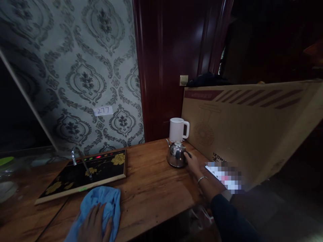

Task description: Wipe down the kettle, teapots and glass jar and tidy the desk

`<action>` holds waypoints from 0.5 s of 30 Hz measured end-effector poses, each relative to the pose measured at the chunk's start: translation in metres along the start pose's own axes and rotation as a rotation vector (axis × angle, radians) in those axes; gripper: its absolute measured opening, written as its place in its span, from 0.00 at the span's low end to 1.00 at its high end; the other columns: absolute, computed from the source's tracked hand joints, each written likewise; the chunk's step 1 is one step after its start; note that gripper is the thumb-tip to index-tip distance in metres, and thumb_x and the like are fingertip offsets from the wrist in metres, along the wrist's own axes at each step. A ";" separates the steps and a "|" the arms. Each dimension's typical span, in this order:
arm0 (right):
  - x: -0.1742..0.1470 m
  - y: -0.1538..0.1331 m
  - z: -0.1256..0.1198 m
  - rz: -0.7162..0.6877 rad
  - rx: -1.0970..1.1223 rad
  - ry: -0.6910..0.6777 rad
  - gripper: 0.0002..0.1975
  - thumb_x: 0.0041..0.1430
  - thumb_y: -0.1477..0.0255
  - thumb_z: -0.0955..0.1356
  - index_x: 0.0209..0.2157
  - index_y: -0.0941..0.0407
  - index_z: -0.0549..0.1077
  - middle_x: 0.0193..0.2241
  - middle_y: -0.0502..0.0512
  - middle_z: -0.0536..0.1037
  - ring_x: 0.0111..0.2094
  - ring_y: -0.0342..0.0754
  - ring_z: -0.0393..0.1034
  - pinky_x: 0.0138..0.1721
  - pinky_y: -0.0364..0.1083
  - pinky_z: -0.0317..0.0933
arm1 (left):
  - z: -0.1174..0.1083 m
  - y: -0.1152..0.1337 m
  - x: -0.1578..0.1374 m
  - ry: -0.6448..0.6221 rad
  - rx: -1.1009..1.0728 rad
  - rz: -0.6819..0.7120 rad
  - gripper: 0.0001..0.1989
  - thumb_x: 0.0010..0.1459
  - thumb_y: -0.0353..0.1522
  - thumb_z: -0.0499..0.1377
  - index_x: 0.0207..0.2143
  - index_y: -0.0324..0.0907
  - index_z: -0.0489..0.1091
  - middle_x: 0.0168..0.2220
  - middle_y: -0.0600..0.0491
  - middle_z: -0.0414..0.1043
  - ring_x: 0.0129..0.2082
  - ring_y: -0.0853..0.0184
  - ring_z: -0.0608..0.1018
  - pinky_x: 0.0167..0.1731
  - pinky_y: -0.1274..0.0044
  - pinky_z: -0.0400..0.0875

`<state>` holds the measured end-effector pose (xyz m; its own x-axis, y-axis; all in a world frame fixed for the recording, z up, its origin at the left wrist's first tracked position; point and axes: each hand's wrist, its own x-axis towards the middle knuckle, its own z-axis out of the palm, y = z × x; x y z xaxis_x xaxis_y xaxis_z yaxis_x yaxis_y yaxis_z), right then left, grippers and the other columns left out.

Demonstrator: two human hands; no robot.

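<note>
My right hand (191,162) is closed round the dark handle of a shiny steel teapot (176,156). The teapot is upright on the wooden table (148,178), its spout pointing left, close in front of a white electric kettle (176,129). My left hand (94,223) lies on a crumpled blue cloth (111,198) near the table's front edge, with fingers stretched over the fabric and pressing it to the wood. Beyond the cloth lies a black tea stove panel (103,169) with gold flowers, red lit digits and a curved chrome spout (74,156).
A large cardboard box (242,124) stands along the right side. A lit phone-like screen (223,177), partly blurred, is beside my right forearm. A clear jar (8,178) with a green lid stands at the far left. Patterned wallpaper (85,80) and a dark red door (171,50) are behind.
</note>
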<state>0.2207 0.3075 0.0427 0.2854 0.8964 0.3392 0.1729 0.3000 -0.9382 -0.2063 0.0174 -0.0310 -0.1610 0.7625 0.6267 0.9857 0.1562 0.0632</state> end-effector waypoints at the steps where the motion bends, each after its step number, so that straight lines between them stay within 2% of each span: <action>1: 0.003 0.000 0.000 -0.002 0.007 -0.012 0.30 0.43 0.41 0.67 0.23 0.56 0.75 0.22 0.53 0.76 0.27 0.50 0.67 0.31 0.47 0.59 | 0.000 0.000 0.000 0.002 -0.004 -0.008 0.26 0.60 0.45 0.48 0.52 0.40 0.72 0.52 0.40 0.78 0.57 0.49 0.75 0.58 0.56 0.68; 9: 0.024 0.003 0.011 0.020 0.053 -0.043 0.32 0.40 0.39 0.67 0.26 0.56 0.75 0.21 0.52 0.75 0.25 0.48 0.66 0.29 0.47 0.60 | 0.003 -0.001 -0.003 -0.030 -0.059 -0.091 0.26 0.58 0.45 0.49 0.52 0.42 0.72 0.53 0.41 0.78 0.57 0.48 0.75 0.56 0.56 0.70; 15: 0.036 0.007 0.020 0.017 0.039 -0.015 0.31 0.40 0.40 0.68 0.23 0.56 0.74 0.24 0.57 0.79 0.29 0.52 0.71 0.32 0.49 0.64 | 0.001 0.000 -0.003 -0.010 -0.001 -0.033 0.27 0.61 0.45 0.48 0.52 0.40 0.73 0.51 0.40 0.79 0.55 0.48 0.76 0.55 0.56 0.70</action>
<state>0.2131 0.3482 0.0473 0.2735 0.9062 0.3223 0.1309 0.2969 -0.9459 -0.2062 0.0157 -0.0334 -0.1939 0.7631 0.6164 0.9799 0.1807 0.0846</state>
